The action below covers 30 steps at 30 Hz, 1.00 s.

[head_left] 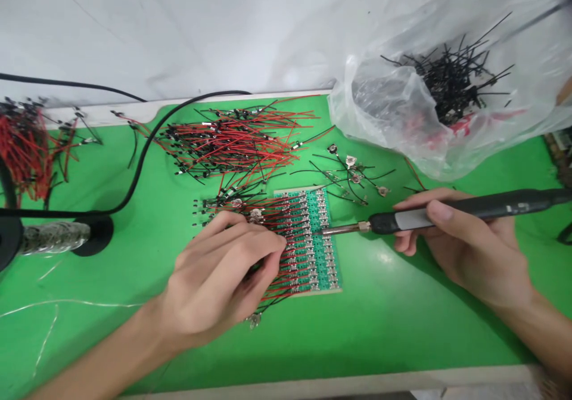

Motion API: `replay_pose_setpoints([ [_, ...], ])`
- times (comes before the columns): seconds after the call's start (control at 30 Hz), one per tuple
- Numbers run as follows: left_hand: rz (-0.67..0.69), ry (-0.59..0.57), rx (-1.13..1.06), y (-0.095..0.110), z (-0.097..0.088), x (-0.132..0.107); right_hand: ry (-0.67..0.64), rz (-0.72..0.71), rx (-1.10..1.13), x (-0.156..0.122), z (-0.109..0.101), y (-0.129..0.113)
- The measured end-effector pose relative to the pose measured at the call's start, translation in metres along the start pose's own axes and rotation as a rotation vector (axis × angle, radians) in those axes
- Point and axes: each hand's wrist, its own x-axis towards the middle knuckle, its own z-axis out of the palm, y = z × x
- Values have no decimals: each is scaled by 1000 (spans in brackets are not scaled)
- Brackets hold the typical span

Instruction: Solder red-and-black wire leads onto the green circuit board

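We are watching the left hand point(218, 281) pressing its fingers, held together, onto red-and-black wires point(272, 221) across a green circuit-board strip point(324, 251) at frame centre, the right hand point(465, 251) clamping its fingers on a soldering iron point(384, 223) whose nearby tip could scorch insulation if it slips.

Flat rectangular fibreglass circuit-board panel point(324, 251) on desk point(402, 328), mid-desk, nearer front edge. Heap of thin insulated wire leads point(236, 140) behind panel, along back edge. Second heap of leads point(24, 143) at left edge. Clear plastic bag point(393, 126) at back right corner, more leads inside. Small wired components point(353, 176) between bag and panel. Left hand point(218, 275) over panel's left part, on its leads. Right hand point(465, 239) right of panel, around slim metal-tipped soldering iron point(473, 209), tip just beside panel.
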Motion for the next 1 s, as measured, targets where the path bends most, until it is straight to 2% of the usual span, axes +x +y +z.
replay_pose_setpoints([
  [0.33,4,23,6,0,0,0,-11,6,-32,-1,0,0],
  [1.0,-3,-21,27,2,0,-2,5,-10,-50,0,1,1],
])
